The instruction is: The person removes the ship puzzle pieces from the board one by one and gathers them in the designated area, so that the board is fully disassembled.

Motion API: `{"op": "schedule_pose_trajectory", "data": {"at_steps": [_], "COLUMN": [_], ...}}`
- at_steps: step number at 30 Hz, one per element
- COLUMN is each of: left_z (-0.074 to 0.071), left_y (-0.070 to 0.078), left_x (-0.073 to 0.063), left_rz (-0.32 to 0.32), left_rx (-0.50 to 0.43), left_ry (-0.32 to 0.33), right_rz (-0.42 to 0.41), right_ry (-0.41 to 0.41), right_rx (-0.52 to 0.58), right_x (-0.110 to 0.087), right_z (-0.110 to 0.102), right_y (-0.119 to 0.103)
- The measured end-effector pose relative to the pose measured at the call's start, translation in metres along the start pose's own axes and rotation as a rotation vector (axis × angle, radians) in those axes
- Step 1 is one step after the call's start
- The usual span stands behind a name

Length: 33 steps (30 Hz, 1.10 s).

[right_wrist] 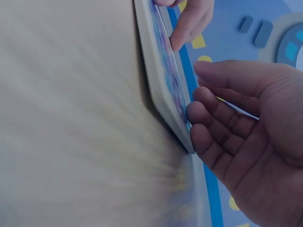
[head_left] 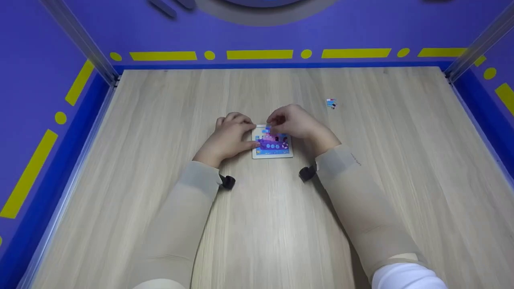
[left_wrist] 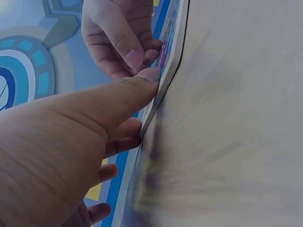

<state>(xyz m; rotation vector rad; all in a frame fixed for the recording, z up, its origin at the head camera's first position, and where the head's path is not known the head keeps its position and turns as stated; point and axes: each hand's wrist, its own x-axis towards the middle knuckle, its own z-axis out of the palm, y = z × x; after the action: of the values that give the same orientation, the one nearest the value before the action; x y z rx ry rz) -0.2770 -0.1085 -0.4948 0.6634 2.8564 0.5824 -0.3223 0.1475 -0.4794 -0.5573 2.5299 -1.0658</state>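
Observation:
A small jigsaw puzzle [head_left: 274, 151] in a pale square frame lies flat on the wooden table, with a purple and pink picture on blue. My left hand [head_left: 229, 138] steadies its left side: the thumb [left_wrist: 137, 87] presses on the picture near the edge, and the forefinger touches the frame's corner. Over the puzzle's upper part is my right hand [head_left: 295, 122]. Its lower fingers [right_wrist: 201, 135] are bent and touch the puzzle's near edge, while the thumb stays a little apart from the forefinger. No piece shows between them.
A loose puzzle piece [head_left: 331, 103] lies on the table [head_left: 273, 216] beyond the right hand. Blue-purple panels [head_left: 257, 38] with yellow marks wall the table at the back and both sides. Black wrist mounts [head_left: 227, 182] sit by both sleeves.

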Motion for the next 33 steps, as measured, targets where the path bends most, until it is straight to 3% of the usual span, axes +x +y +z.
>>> {"op": "schedule_pose_trajectory", "data": {"at_steps": [17,33], "left_z": [-0.0002,-0.0004], "left_y": [0.0005,-0.0005], "left_x": [-0.0003,-0.0008], "left_rz": [0.0,0.004], "left_rx": [-0.006,-0.002], "left_ry": [0.0,-0.007], "right_rz": [-0.006,-0.014], "right_ry": [-0.118,-0.137], "right_rx": [-0.099,-0.096], "right_x": [-0.0029,-0.0034], "right_z": [0.0046,0.0056], "right_y": [0.0004,-0.0015]}}
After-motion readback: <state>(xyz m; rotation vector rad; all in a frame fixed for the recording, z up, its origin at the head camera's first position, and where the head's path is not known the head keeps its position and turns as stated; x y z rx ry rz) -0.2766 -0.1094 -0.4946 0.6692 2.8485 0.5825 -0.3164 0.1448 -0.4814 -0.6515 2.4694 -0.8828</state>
